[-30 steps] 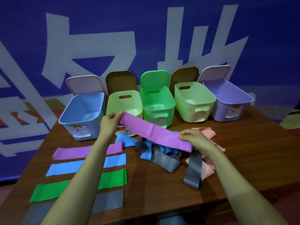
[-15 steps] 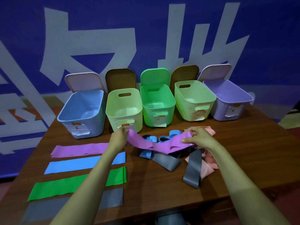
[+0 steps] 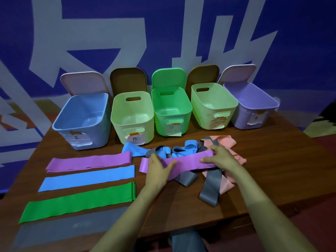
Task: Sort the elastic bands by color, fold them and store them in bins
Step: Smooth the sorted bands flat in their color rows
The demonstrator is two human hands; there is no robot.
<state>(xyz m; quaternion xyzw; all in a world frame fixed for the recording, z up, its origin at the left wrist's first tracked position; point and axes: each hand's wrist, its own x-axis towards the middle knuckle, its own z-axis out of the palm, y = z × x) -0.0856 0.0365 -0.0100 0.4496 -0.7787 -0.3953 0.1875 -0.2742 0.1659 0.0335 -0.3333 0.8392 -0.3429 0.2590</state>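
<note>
A purple elastic band (image 3: 189, 160) lies stretched across a tangled pile of blue bands (image 3: 185, 147), grey bands (image 3: 211, 186) and pink bands (image 3: 225, 140) at the table's middle. My left hand (image 3: 157, 170) presses flat on the band near its left end. My right hand (image 3: 221, 159) pinches its right end. To the left, flat rows lie side by side: a purple band (image 3: 89, 161), a blue band (image 3: 87, 177), a green band (image 3: 78, 200) and a grey band (image 3: 63, 231).
Five open bins stand in a row at the back of the wooden table (image 3: 272, 179): blue bin (image 3: 80, 127), light green bin (image 3: 131, 122), green bin (image 3: 172, 113), second light green bin (image 3: 214, 110), purple bin (image 3: 254, 106). Their lids lean against the blue wall.
Both hands have brought the purple band down from the air onto the pile. My left hand has gone from pinching its end to lying flat on it.
</note>
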